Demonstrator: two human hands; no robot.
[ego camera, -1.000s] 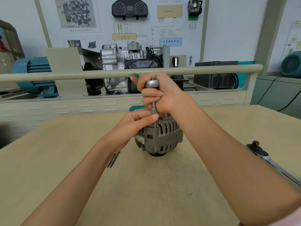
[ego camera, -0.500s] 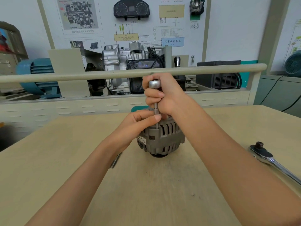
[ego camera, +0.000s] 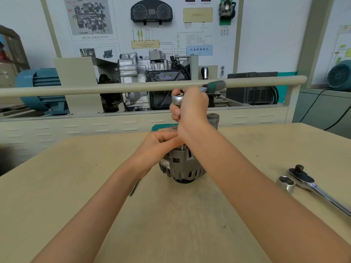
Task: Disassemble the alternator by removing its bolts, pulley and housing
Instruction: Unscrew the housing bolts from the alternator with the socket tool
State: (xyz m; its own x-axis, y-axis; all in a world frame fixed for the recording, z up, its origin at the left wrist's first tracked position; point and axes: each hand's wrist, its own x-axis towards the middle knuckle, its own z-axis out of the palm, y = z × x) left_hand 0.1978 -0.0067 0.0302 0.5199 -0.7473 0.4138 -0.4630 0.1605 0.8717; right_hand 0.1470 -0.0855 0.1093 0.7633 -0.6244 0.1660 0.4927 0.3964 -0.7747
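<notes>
Two hands grip a ratchet [ego camera: 178, 99] over the alternator [ego camera: 182, 166] on a tan table [ego camera: 76, 186].

One alternator [ego camera: 182, 166] stands on one table [ego camera: 76, 186], with two hands, left hand [ego camera: 161, 147] and right hand [ego camera: 191, 109], two ratchet wrenches, one held [ego camera: 178, 99] and one lying [ego camera: 311, 185], one loose socket [ego camera: 285, 184], and one thin rod [ego camera: 134, 187] by the left wrist

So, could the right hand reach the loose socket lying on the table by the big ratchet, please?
Probably yes, but not straight away: the right hand grips the small ratchet above the alternator. The table between it and the socket looks free.
</notes>
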